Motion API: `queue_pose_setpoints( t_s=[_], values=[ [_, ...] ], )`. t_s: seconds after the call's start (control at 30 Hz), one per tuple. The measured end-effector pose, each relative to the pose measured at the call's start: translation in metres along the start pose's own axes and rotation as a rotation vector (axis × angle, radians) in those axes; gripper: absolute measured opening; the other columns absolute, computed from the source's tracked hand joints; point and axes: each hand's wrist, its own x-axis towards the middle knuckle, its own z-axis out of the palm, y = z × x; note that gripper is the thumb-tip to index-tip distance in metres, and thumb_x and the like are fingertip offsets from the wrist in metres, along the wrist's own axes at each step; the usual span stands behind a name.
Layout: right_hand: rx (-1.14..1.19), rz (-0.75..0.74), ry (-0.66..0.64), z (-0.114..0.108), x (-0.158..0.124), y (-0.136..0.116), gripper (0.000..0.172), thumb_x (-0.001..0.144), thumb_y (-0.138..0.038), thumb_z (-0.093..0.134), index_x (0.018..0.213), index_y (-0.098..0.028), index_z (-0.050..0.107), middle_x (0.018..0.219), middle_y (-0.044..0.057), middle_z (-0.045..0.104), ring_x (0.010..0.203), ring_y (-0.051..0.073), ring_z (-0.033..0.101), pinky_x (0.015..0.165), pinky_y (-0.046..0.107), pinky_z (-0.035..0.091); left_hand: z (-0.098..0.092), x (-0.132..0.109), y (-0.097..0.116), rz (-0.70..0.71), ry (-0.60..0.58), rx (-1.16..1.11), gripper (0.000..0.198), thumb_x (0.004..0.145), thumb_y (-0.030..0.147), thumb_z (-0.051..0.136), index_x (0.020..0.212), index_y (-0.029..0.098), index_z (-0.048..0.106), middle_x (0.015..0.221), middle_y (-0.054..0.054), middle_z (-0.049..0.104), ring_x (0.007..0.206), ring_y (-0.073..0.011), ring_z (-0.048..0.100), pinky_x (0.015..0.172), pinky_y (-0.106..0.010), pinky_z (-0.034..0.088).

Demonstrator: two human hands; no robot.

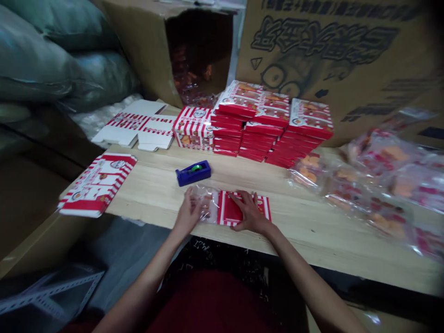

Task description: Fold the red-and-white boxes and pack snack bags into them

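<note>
A red and white striped box (227,210) lies flat on the wooden table (152,185) near its front edge. My right hand (250,213) rests on top of it with the fingers spread. At the box's left end is a clear plastic bag (209,209) with small brownish items inside. The fingers of my left hand (190,212) are closed on the bag's left edge. Just behind the bag sits a blue tape dispenser (193,173) with a green roll.
Stacks of red boxes (256,125) stand at the back middle. Flat cartons (100,182) lie at the left, white unfolded cartons (138,125) behind them. Filled clear bags (347,185) cover the right side. Large cardboard boxes (329,60) rise behind the table.
</note>
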Motion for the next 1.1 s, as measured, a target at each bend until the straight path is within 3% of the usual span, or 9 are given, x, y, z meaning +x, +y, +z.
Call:
queue_pose_setpoints(
  t_s=[0.13,0.23,0.53,0.67,0.73,0.83,0.9,0.97,1.1],
  values=[
    [0.014,0.002,0.084,-0.002,-0.006,-0.024,0.132,0.055,-0.048,0.092,0.164,-0.026,0.023,0.161,0.022,0.033,0.151,0.049,0.022,0.122,0.07,-0.006,-0.015,-0.001,0.019,0.105,0.1,0.226,0.045,0.091,0.041,0.065,0.127,0.015,0.068,0.117,-0.013,0.075,0.097,-0.0272,0.071,0.09,-0.037,0.054],
    [0.069,-0.016,0.212,0.001,-0.014,-0.043,0.136,0.055,-0.047,0.092,0.166,-0.028,0.015,0.161,0.02,0.03,0.152,0.048,0.021,0.121,0.071,-0.007,-0.003,-0.007,0.032,0.178,0.055,0.242,0.04,0.091,0.042,0.064,0.121,0.016,0.074,0.114,-0.011,0.078,0.098,-0.0278,0.073,0.09,-0.037,0.056],
    [0.196,0.064,0.531,0.003,-0.049,-0.045,0.136,0.057,-0.038,0.089,0.165,-0.034,0.006,0.153,0.017,0.028,0.148,0.048,0.028,0.12,0.076,-0.001,0.035,-0.014,0.086,0.43,-0.394,0.326,0.039,0.104,0.032,0.046,0.134,0.021,0.069,0.13,-0.013,0.073,0.116,-0.0285,0.069,0.103,-0.045,0.053],
    [0.281,0.172,0.801,-0.008,-0.054,-0.059,0.14,0.058,-0.04,0.091,0.165,-0.034,0.0,0.152,0.015,0.025,0.143,0.047,0.031,0.119,0.075,0.015,0.049,-0.04,0.114,0.683,-0.09,0.389,0.053,0.097,0.031,0.063,0.149,0.026,0.053,0.159,-0.013,0.047,0.15,-0.032,0.037,0.124,-0.054,0.029],
    [0.322,0.242,0.995,-0.008,-0.057,-0.069,0.145,0.057,-0.042,0.092,0.165,-0.033,-0.005,0.154,0.015,0.02,0.143,0.046,0.028,0.118,0.071,0.025,0.058,-0.051,0.12,0.603,-0.015,0.26,0.071,0.093,0.037,0.071,0.156,0.027,0.041,0.162,-0.013,0.041,0.15,-0.0326,0.036,0.123,-0.052,0.031],
    [0.43,0.332,1.15,-0.003,-0.066,-0.079,0.148,0.056,-0.05,0.094,0.165,-0.032,-0.003,0.152,0.015,0.023,0.142,0.045,0.028,0.116,0.068,0.031,0.066,-0.052,0.124,0.374,-0.284,-0.002,0.052,0.1,0.044,0.059,0.146,0.021,0.053,0.137,-0.012,0.065,0.121,-0.0276,0.063,0.1,-0.038,0.052],
    [0.649,0.339,1.156,-0.006,-0.077,-0.079,0.133,0.064,-0.056,0.09,0.166,-0.031,0.007,0.145,0.014,0.034,0.136,0.04,0.04,0.114,0.062,0.038,0.066,-0.045,0.127,0.306,-0.455,-0.054,0.04,0.103,0.043,0.053,0.131,0.017,0.065,0.114,-0.009,0.073,0.099,-0.0232,0.067,0.086,-0.031,0.053],
    [0.93,0.317,1.108,-0.019,-0.087,-0.073,0.095,0.082,-0.059,0.076,0.16,-0.03,0.031,0.138,0.012,0.048,0.129,0.033,0.051,0.11,0.052,0.045,0.063,-0.035,0.132,0.306,-0.558,-0.022,0.034,0.102,0.041,0.056,0.121,0.017,0.069,0.1,-0.006,0.072,0.091,-0.0207,0.065,0.081,-0.028,0.05],
    [1.321,0.338,0.971,-0.055,-0.096,-0.069,0.035,0.097,-0.053,0.059,0.118,-0.026,0.07,0.108,0.006,0.07,0.102,0.025,0.066,0.091,0.038,0.054,0.062,-0.029,0.141,0.302,-0.671,-0.015,0.034,0.099,0.039,0.062,0.129,0.022,0.065,0.107,-0.006,0.069,0.095,-0.0204,0.062,0.084,-0.028,0.047]
  ],
)
